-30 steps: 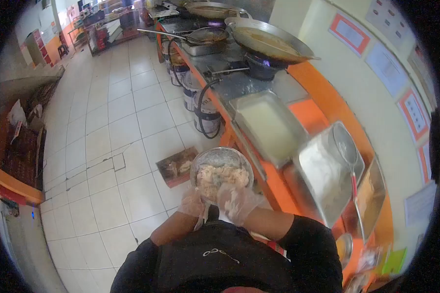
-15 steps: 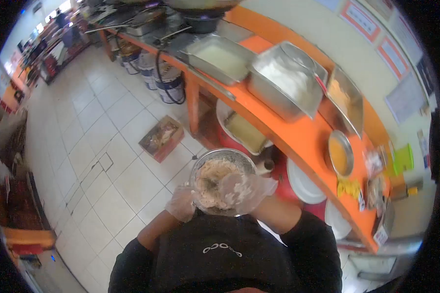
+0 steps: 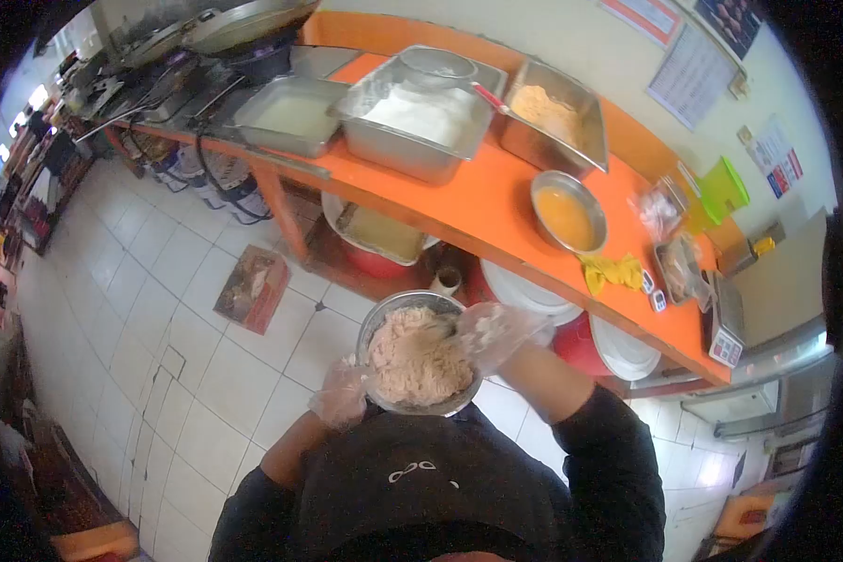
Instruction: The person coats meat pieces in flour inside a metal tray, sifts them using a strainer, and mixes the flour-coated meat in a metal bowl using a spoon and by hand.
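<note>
A round metal bowl (image 3: pixel 370 328) is held in front of my dark apron, filled with a pale pinkish, sticky minced mixture (image 3: pixel 417 361). My left hand (image 3: pixel 340 393), in a clear plastic glove, grips the bowl's left rim. At the right side of the bowl is my right hand (image 3: pixel 501 335), also gloved, with pale bits of mixture stuck to it. Its fingers reach over the rim to the mixture, loosely stretched and not closed round anything visible; the tips are partly hidden.
Along the orange counter (image 3: pixel 496 206) stand a pan of white powder (image 3: pixel 417 117), a pan of orange-yellow crumbs (image 3: pixel 545 112), a bowl of orange liquid (image 3: pixel 567 215), a yellow cloth (image 3: pixel 613 273) and a scale (image 3: pixel 724 323). A cardboard box (image 3: pixel 253 288) lies on the floor; lidded red tubs (image 3: pixel 581 347) stand below.
My right hand has moved from over the mixture to the bowl's right side, uncovering more of the mixture. My view has turned rightward toward the counter. The left hand keeps its hold.
</note>
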The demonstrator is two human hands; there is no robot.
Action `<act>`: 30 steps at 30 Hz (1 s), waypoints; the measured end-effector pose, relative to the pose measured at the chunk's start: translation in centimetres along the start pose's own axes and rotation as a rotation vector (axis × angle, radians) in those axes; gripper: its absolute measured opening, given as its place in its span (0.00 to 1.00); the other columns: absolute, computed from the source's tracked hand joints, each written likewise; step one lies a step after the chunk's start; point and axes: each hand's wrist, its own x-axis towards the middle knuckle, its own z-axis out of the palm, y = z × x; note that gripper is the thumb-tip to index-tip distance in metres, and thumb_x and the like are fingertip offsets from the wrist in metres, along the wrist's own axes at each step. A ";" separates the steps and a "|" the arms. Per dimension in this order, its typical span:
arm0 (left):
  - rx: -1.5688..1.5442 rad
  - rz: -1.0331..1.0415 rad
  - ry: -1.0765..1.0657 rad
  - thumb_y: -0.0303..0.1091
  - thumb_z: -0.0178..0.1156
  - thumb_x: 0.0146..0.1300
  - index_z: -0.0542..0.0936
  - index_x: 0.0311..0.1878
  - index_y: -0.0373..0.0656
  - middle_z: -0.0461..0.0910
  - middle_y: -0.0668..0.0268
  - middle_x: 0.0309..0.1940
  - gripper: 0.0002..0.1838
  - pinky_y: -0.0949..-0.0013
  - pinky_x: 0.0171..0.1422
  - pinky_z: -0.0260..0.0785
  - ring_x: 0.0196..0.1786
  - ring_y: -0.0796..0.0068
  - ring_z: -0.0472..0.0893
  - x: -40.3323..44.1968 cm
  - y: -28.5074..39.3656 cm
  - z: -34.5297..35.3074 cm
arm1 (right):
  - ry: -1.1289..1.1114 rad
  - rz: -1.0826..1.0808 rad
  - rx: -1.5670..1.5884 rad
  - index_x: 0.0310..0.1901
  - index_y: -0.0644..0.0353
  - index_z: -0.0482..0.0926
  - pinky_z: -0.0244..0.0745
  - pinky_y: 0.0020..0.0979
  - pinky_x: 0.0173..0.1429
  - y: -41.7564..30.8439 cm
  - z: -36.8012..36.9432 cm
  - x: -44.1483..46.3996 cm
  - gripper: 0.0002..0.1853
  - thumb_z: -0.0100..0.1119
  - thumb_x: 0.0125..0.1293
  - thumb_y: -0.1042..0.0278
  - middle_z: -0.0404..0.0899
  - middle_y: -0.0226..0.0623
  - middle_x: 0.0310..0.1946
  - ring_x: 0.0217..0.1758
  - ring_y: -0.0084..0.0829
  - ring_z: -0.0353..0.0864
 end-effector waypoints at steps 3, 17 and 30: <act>-0.069 0.107 0.089 0.29 0.52 0.42 0.76 0.37 0.38 0.76 0.53 0.35 0.15 0.55 0.48 0.63 0.42 0.51 0.73 1.9 2.1 1.0 | -0.093 0.175 0.173 0.34 0.59 0.76 0.71 0.29 0.34 0.4 0.8 -3.5 0.10 0.48 0.51 0.68 0.76 0.32 0.29 0.31 0.30 0.75; 0.050 0.048 -0.046 0.36 0.54 0.47 0.77 0.36 0.44 0.77 0.56 0.33 0.12 0.56 0.48 0.63 0.41 0.54 0.74 7.1 8.0 3.3 | 0.183 0.319 0.592 0.31 0.53 0.78 0.71 0.33 0.30 2.3 8.0 -6.8 0.11 0.45 0.54 0.62 0.77 0.36 0.27 0.32 0.30 0.77; 0.068 0.127 0.006 0.33 0.56 0.45 0.75 0.40 0.42 0.74 0.56 0.43 0.15 0.54 0.53 0.59 0.46 0.52 0.70 6.5 8.2 3.9 | 0.611 0.115 0.782 0.29 0.59 0.76 0.70 0.32 0.30 5.4 16.7 -4.1 0.12 0.47 0.54 0.60 0.76 0.35 0.25 0.28 0.32 0.75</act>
